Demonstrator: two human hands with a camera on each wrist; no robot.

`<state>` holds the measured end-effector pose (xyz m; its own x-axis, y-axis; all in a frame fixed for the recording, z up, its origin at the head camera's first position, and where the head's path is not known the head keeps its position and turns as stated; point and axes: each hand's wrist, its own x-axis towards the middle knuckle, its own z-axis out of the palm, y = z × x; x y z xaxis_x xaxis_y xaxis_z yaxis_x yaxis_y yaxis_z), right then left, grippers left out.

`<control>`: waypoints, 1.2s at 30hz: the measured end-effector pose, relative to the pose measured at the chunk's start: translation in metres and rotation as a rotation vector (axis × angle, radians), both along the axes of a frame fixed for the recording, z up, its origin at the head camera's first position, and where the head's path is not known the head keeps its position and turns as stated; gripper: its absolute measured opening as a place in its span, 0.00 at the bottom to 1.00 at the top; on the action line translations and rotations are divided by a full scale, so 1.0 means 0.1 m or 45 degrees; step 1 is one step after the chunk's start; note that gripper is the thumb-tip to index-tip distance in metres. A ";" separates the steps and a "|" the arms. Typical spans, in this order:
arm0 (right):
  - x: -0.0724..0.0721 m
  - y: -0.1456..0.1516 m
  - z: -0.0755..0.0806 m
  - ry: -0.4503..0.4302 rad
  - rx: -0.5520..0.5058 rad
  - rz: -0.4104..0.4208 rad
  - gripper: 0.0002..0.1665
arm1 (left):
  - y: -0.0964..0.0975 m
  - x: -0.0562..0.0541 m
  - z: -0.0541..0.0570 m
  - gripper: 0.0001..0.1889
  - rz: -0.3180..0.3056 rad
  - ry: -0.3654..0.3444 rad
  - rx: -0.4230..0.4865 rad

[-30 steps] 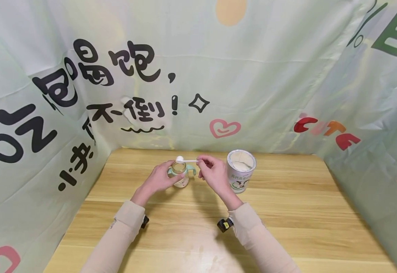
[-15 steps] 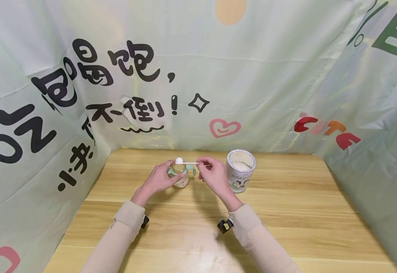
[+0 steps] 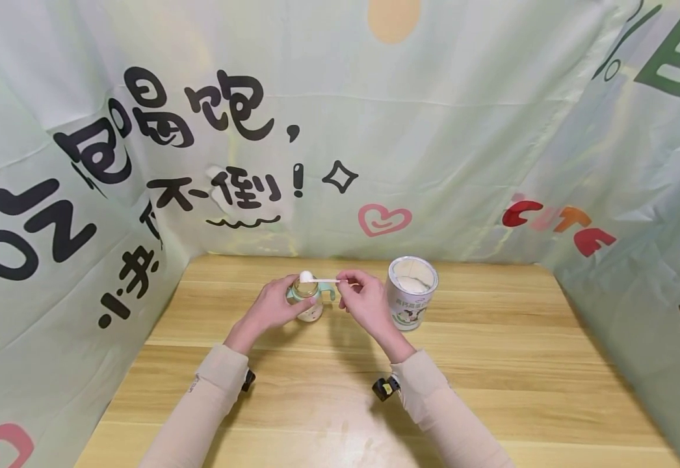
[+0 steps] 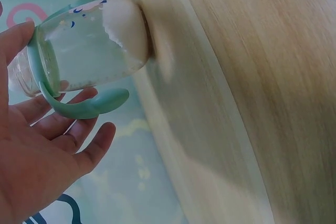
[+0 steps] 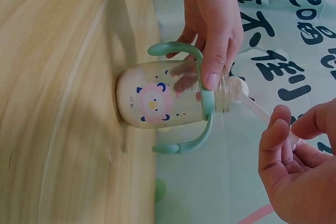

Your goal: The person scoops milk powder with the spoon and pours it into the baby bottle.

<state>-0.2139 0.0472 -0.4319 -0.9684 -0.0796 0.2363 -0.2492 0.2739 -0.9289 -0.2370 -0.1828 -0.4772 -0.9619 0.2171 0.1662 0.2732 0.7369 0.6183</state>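
A clear baby bottle (image 5: 173, 98) with a green two-handled collar and a printed pink animal stands upright on the table. White powder (image 4: 126, 30) lies in its bottom. My left hand (image 3: 274, 303) holds the bottle around its collar, thumb on the near side and fingers behind. Between thumb and fingertips, my right hand (image 3: 366, 302) pinches the thin handle of a white measuring scoop (image 5: 252, 103). The scoop's bowl, rounded and white on top in the head view, is right at the bottle's open mouth. Powder shows inside the open milk powder can (image 3: 408, 312) to the right.
The wooden table (image 3: 492, 364) extends in front and to the right. A printed cloth backdrop (image 3: 463, 130) encloses it at the back and both sides. A small black camera (image 3: 384, 388) is on my right wrist.
The scoop has come down slightly toward the bottle's mouth, its handle now nearly level. My left hand, the bottle and the can stay in place.
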 end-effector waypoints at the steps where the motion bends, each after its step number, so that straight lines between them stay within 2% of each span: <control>1: 0.00 0.00 0.00 -0.001 0.001 0.000 0.10 | 0.00 0.00 0.00 0.39 0.000 0.001 -0.001; 11: 0.00 0.01 -0.02 -0.001 0.005 0.008 0.10 | 0.00 -0.01 -0.01 0.38 -0.009 0.032 -0.021; 19: -0.01 0.01 -0.03 0.000 0.022 -0.010 0.10 | 0.00 0.01 0.02 0.38 0.018 0.056 -0.078; 36: 0.00 0.03 -0.02 0.001 0.005 -0.018 0.09 | 0.01 0.02 0.03 0.41 0.026 0.040 -0.081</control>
